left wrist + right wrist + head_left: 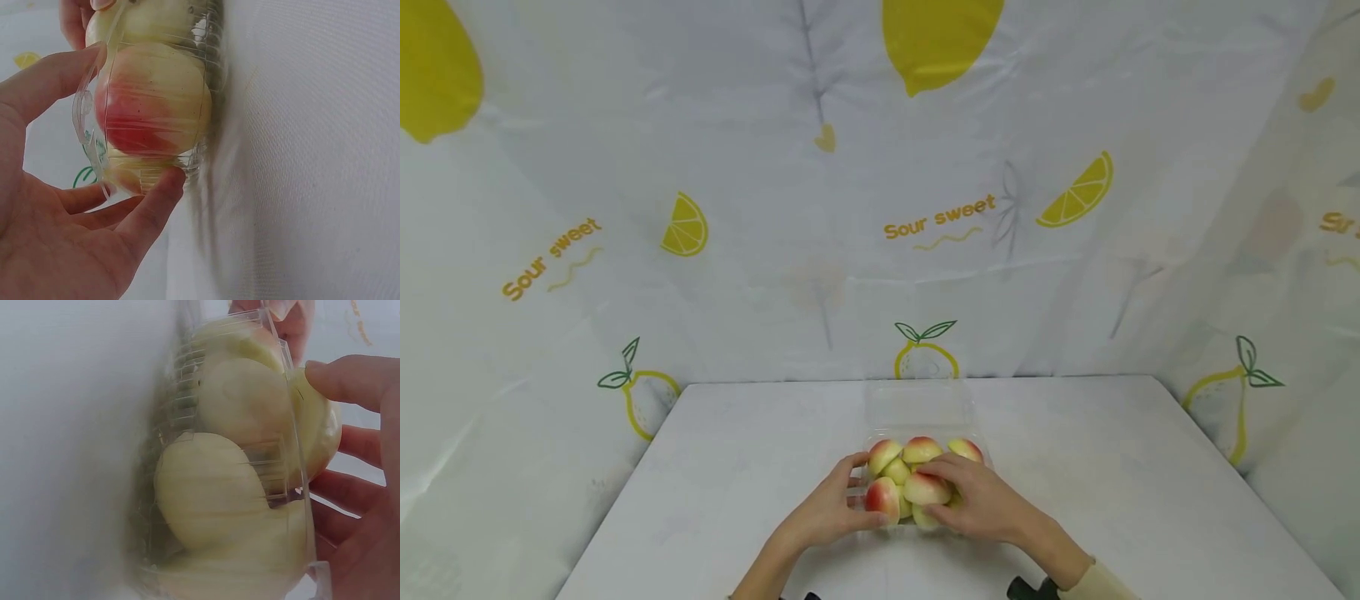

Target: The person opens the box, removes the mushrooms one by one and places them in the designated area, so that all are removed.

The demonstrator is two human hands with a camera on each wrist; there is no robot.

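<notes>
The blushed fruit (927, 490) lay on the other fruit (882, 498) in the clear box (81, 114), its longer axis roughly side to side, just left of the right palm. The right grip (981, 500) pinched it — thumb near side, fingers far side — while the left grip (831, 505) held the box's left end on the counter (737, 467).

head — forward-down, farther | wrists — low, close | all share: clear box (81, 115)
</notes>
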